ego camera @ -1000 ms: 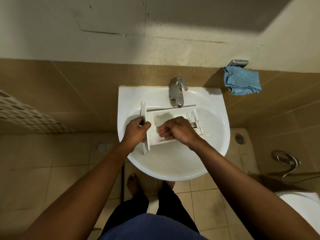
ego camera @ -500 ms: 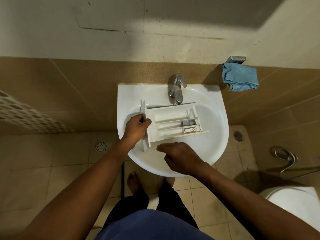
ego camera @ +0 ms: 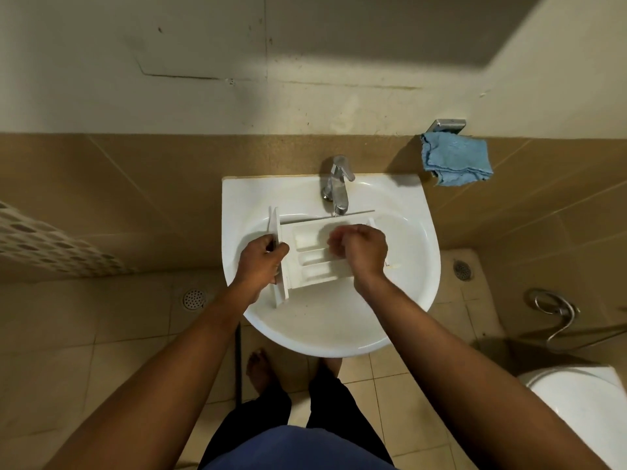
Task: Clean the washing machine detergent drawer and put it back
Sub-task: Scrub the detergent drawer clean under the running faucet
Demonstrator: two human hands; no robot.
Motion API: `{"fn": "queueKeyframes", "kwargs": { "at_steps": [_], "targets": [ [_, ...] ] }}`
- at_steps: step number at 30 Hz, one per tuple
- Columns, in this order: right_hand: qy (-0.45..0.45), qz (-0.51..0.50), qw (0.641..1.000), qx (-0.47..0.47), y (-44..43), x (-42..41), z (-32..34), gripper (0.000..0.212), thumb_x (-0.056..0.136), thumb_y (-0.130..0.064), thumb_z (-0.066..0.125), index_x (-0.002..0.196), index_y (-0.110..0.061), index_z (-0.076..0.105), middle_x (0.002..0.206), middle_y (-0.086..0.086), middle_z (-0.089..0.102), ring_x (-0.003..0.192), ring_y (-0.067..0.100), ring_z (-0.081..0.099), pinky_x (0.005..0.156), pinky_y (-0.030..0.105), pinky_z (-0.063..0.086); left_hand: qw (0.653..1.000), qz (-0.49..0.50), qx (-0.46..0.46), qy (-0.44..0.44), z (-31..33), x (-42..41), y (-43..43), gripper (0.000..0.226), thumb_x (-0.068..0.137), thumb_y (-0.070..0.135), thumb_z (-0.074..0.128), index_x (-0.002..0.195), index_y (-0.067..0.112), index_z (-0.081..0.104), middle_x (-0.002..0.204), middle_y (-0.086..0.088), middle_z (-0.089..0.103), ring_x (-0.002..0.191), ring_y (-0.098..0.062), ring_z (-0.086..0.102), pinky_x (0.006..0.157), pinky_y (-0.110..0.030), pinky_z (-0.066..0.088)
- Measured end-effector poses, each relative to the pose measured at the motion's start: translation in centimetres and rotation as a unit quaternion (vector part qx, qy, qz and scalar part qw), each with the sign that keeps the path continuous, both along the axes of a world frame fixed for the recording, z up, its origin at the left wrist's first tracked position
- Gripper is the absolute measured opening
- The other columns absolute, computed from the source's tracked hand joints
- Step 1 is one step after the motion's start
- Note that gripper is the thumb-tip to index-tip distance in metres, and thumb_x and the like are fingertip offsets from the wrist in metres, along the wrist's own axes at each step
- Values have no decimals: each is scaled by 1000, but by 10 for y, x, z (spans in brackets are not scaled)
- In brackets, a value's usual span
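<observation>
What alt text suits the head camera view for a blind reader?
A person holds a white detergent drawer in a sink: left hand grips its front panel, right hand, fingers curled, sits over the compartments. A blue cloth hangs on the wall.

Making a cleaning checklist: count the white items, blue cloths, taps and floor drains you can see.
White items: 3 (sink, detergent drawer, toilet)
Blue cloth: 1
Tap: 1
Floor drains: 2
Total: 7
</observation>
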State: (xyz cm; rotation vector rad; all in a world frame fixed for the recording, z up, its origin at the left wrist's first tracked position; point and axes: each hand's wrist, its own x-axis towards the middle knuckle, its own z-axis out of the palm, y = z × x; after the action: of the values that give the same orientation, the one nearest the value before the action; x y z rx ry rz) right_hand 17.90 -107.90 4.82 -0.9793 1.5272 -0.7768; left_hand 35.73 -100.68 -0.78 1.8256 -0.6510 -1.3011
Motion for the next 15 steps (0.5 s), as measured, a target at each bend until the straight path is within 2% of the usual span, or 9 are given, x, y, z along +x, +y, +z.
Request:
{"fn": "queueKeyframes", "kwargs": {
  "at_steps": [2, 4, 7, 9, 11, 15],
  "targets": [
    [-93, -129, 980, 121, -35, 10, -7, 18, 84, 3, 53, 86, 4, 71, 70, 15, 70, 64, 31, 66, 80, 46, 61, 1000, 1, 3, -2, 0, 0, 0, 29, 96, 26, 64, 113, 3, 68, 98, -23, 69, 89, -39, 71, 72, -60, 63],
    [-114, -156, 970, 148, -57, 15, -12, 24, 86, 2, 49, 98, 9, 67, 72, 19, 65, 59, 31, 60, 79, 51, 61, 1000, 8, 7, 5, -1, -2, 0, 25, 97, 25, 65, 113, 7, 70, 102, -21, 70, 92, -36, 72, 74, -60, 64],
    [-87, -144, 974, 149, -66, 18, -22, 23, 90, -5, 43, 90, 4, 64, 75, 19, 65, 56, 29, 59, 82, 56, 60, 1000, 18, 10, 8, -4, -7, 1, 24, 96, 25, 67, 111, 6, 70, 91, -12, 66, 84, -28, 68, 73, -61, 63],
    [-57, -154, 977, 138, -71, 15, -27, 23, 89, -9, 43, 86, 0, 64, 76, 20, 68, 62, 30, 63, 79, 58, 62, 1000, 20, 13, 5, -6, -9, 0, 24, 95, 25, 68, 108, 5, 70, 87, -10, 65, 80, -27, 66, 72, -62, 62],
    [-37, -160, 976, 140, -79, 9, -34, 23, 88, -10, 45, 86, -1, 65, 80, 20, 71, 67, 32, 68, 75, 55, 64, 1000, 21, 14, 3, -5, -9, -1, 24, 95, 25, 69, 107, 5, 70, 88, -14, 66, 79, -30, 67, 71, -62, 62],
    [32, -112, 984, 136, -92, 8, -44, 20, 92, -19, 51, 80, -8, 62, 87, 13, 71, 72, 28, 70, 83, 42, 63, 1000, 20, 15, -8, -3, -10, -1, 26, 96, 27, 69, 108, 5, 69, 98, -19, 70, 90, -37, 71, 70, -60, 63]
  ]
}}
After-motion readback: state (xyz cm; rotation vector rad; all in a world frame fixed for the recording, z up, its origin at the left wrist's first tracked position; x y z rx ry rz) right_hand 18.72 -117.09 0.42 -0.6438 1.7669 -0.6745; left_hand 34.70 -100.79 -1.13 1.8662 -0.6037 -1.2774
